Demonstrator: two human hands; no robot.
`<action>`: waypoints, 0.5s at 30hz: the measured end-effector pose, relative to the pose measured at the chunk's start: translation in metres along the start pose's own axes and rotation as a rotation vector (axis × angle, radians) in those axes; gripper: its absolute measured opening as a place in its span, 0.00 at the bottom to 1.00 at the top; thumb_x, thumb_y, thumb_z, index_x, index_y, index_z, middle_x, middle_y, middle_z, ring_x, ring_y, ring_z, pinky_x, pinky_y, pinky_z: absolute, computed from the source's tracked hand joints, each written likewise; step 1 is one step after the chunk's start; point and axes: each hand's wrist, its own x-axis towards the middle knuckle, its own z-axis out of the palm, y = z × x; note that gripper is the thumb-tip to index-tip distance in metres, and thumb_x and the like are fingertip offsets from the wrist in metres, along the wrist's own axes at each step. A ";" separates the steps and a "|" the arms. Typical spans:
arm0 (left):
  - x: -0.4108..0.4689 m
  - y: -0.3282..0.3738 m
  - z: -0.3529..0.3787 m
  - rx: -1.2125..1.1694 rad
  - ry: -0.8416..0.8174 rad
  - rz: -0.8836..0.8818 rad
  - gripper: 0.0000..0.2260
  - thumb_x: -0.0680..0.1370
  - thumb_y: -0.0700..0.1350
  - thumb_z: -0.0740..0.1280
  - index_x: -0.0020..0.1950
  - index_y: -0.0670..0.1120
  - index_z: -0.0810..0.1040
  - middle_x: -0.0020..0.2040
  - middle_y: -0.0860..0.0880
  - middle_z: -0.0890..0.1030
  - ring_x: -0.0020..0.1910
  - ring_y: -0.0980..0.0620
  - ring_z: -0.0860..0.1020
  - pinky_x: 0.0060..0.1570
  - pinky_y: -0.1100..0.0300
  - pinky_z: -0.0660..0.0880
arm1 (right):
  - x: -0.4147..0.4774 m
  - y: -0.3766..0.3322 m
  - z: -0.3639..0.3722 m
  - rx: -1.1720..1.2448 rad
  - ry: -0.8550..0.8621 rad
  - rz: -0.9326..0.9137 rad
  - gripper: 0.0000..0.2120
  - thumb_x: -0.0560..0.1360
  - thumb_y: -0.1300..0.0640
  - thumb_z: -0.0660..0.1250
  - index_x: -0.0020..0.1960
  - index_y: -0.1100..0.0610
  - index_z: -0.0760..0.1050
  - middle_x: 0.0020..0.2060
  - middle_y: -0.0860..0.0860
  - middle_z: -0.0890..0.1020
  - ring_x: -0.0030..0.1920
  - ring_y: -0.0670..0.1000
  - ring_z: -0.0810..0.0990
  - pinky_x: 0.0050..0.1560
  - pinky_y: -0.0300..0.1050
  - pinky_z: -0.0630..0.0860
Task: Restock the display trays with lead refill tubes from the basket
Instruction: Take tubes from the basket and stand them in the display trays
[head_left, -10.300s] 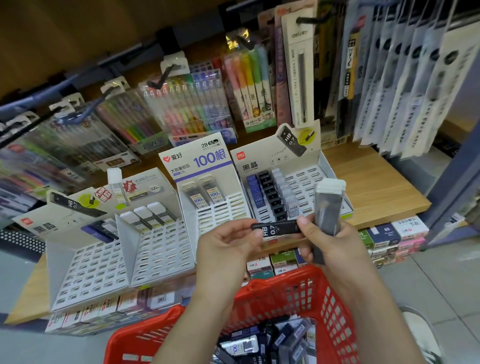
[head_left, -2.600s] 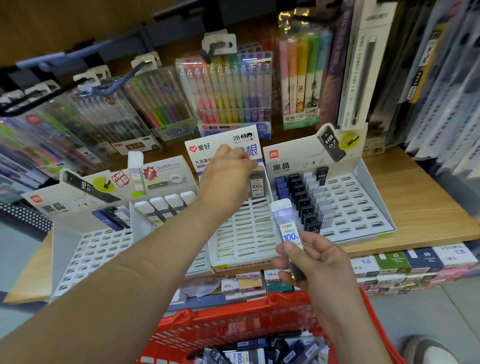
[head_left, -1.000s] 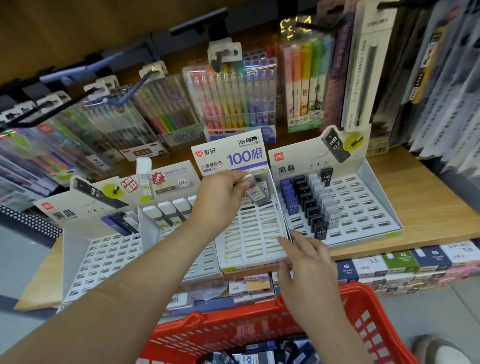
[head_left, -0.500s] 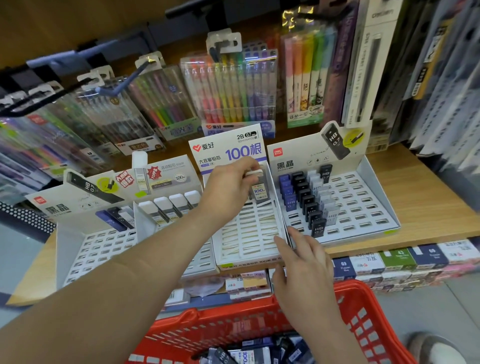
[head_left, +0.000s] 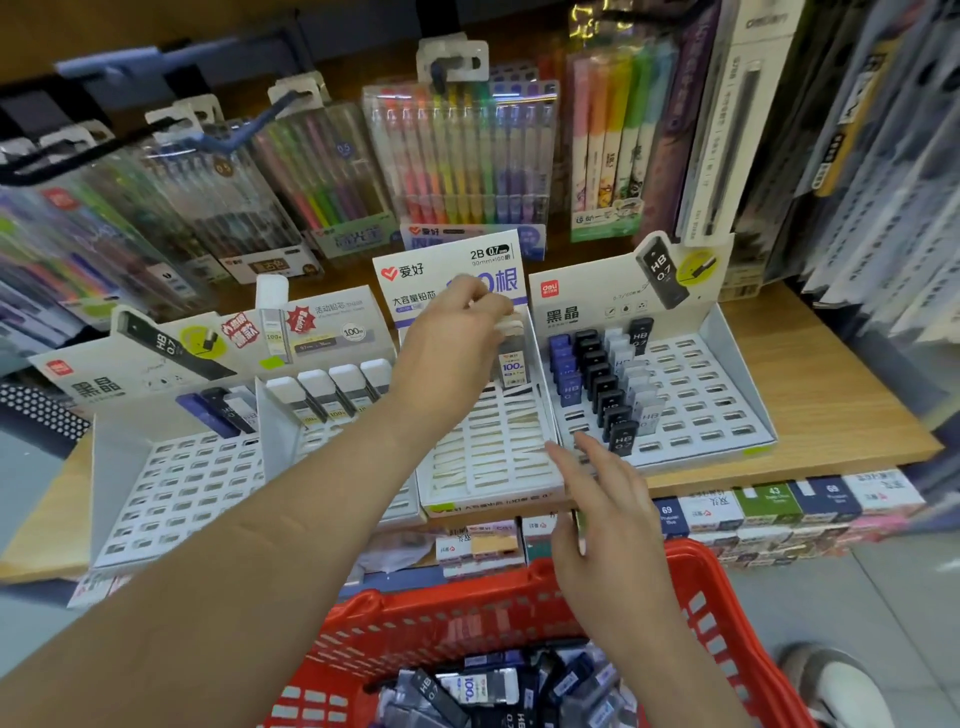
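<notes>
Four white slotted display trays stand on the wooden shelf. My left hand (head_left: 457, 338) reaches to the back row of the middle tray (head_left: 488, 462) and pinches the white cap of a clear lead refill tube (head_left: 511, 366) labelled 100, which stands upright there. My right hand (head_left: 597, 499) is empty, its fingers straight and touching that tray's front right corner. The right tray (head_left: 696, 410) holds rows of blue, black and clear tubes (head_left: 602, 384). Below, the red basket (head_left: 467, 613) holds several loose tubes (head_left: 483, 686).
Two more trays sit at the left (head_left: 176, 493), (head_left: 332, 415), each with a few tubes in the back row. Hanging pen packs (head_left: 462, 150) crowd the wall behind. Boxed stock (head_left: 769, 504) lines the shelf under the wooden board. A shoe (head_left: 841, 686) shows at bottom right.
The tube in my left hand went from tilted to upright in the middle tray's back row. My right hand, which held a tube earlier, now rests empty at the tray's front corner.
</notes>
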 end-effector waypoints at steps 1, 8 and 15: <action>-0.009 0.001 -0.005 0.004 0.034 0.024 0.10 0.73 0.34 0.69 0.54 0.41 0.80 0.51 0.44 0.77 0.46 0.41 0.77 0.41 0.48 0.78 | -0.001 -0.003 -0.006 0.117 0.046 -0.020 0.25 0.78 0.63 0.63 0.71 0.44 0.70 0.70 0.41 0.69 0.68 0.38 0.64 0.67 0.34 0.64; -0.162 0.021 -0.022 -0.212 -0.037 -0.042 0.09 0.74 0.43 0.63 0.47 0.47 0.82 0.43 0.50 0.81 0.39 0.49 0.80 0.36 0.58 0.78 | -0.009 -0.008 -0.034 0.143 -0.558 0.141 0.10 0.78 0.61 0.65 0.48 0.47 0.81 0.36 0.44 0.83 0.37 0.44 0.81 0.41 0.40 0.78; -0.309 0.006 0.021 -0.114 -0.741 -0.453 0.10 0.77 0.41 0.60 0.52 0.47 0.80 0.48 0.46 0.82 0.43 0.47 0.79 0.39 0.57 0.73 | -0.082 0.051 0.022 -0.402 -1.042 0.171 0.17 0.79 0.55 0.63 0.68 0.54 0.73 0.64 0.54 0.78 0.58 0.54 0.77 0.56 0.46 0.75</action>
